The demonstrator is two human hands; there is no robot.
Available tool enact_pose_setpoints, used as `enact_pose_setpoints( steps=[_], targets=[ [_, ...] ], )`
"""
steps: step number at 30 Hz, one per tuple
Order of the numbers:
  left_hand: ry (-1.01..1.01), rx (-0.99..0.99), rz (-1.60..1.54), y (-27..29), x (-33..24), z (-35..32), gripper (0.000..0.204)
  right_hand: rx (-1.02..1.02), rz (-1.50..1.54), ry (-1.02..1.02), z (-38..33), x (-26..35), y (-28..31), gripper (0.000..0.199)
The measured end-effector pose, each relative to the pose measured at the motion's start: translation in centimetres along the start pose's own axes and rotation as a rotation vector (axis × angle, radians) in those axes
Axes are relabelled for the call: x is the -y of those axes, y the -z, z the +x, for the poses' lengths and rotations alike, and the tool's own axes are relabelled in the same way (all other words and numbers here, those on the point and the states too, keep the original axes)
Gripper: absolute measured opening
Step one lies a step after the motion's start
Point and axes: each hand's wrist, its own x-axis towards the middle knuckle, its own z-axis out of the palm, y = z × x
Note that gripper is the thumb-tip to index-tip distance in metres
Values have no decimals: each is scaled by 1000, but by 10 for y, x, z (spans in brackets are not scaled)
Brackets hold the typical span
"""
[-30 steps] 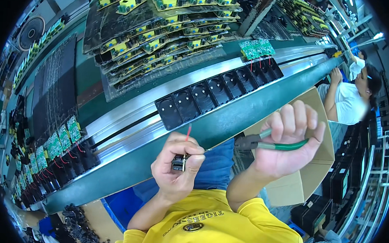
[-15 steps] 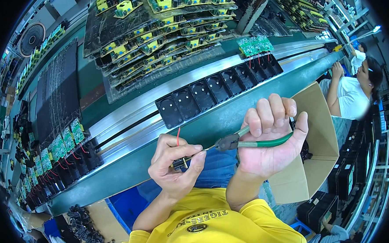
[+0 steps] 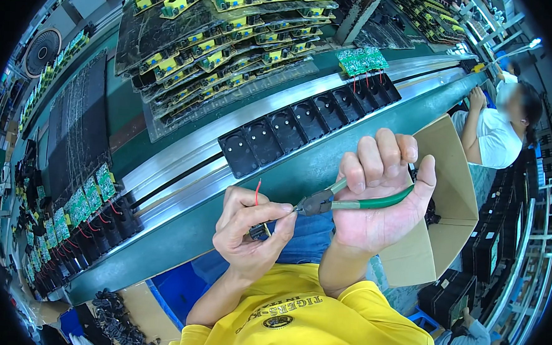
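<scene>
My left hand (image 3: 248, 233) is closed in a pinch around a small black part (image 3: 260, 231) with brassy bits; a red wire (image 3: 258, 191) sticks up from behind the fingers. Most of that part is hidden by the fingers. In my right hand (image 3: 373, 221), palm up, lies a pair of cutting pliers (image 3: 317, 203) with green handles; the fingers curl over one handle and the thumb side backs the other. The plier jaws meet the tips of my left thumb and forefinger. What sits between the jaws is too small to make out.
A row of black plastic cases (image 3: 294, 126) lies along the metal rail, with green circuit boards (image 3: 362, 61) at its far end. Stacked trays of yellow-topped boards (image 3: 227, 39) stand behind. More wired boards (image 3: 87, 200) line the left. An open cardboard box (image 3: 458, 213) stands right; a co-worker (image 3: 493, 131) sits beyond.
The plier jaws have come left, up against my left fingertips, covering the thin piece that showed between them before. The red wire leans a little more to the right.
</scene>
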Motion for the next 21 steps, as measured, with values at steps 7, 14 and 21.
enact_pose_setpoints(
  steps=[7,14,21],
  targets=[
    [18,29,-22,2,-1,2,23,199,-53,-35,3,4,11,30],
    [139,129,-156,1,-8,6,21,431,-142,-68,8,16,6,30],
    [71,30,-104,2,-8,4,28,282,-210,-50,2,2,-24,30]
  ],
)
